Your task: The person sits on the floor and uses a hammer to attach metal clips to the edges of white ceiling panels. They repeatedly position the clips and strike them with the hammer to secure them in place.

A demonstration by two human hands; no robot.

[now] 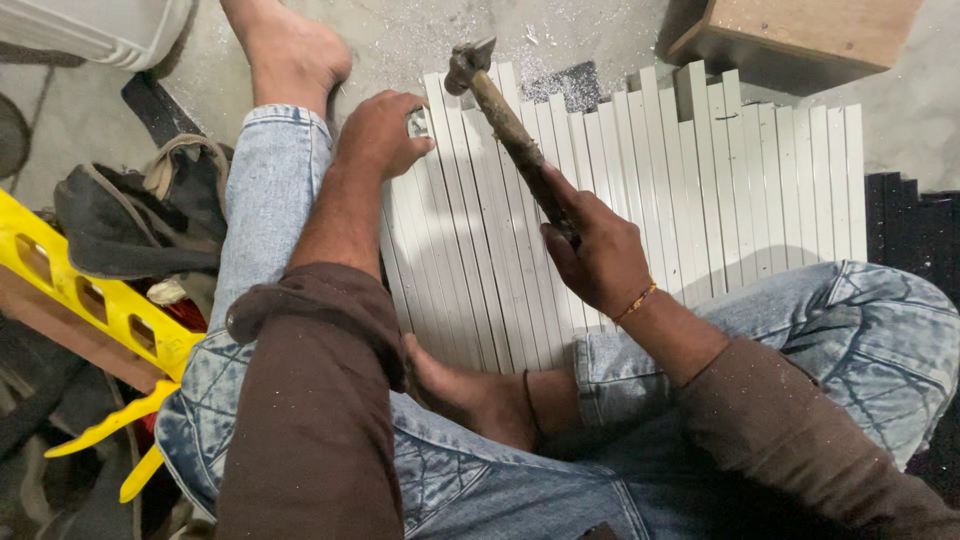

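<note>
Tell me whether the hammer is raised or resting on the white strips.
Raised. The right hand grips the hammer by its handle, head tilted up above the white strips; the left hand presses on the strips' edge.

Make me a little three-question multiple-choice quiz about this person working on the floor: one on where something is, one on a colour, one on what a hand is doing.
1. Where do the slats lie?
A. On a workbench
B. On the floor in front of the crossed legs
C. Across the person's lap

2. What colour are the slats?
A. White
B. Red
C. Green

3. What is the right hand doing?
A. Resting open on the knee
B. Gripping the hammer by its handle, head raised
C. Holding a yellow plastic piece

Answers: 
1 B, the slats are side by side on the concrete floor. 
2 A, every slat is white. 
3 B, the fingers wrap the handle while the left hand presses on the slats' top left corner.
</note>
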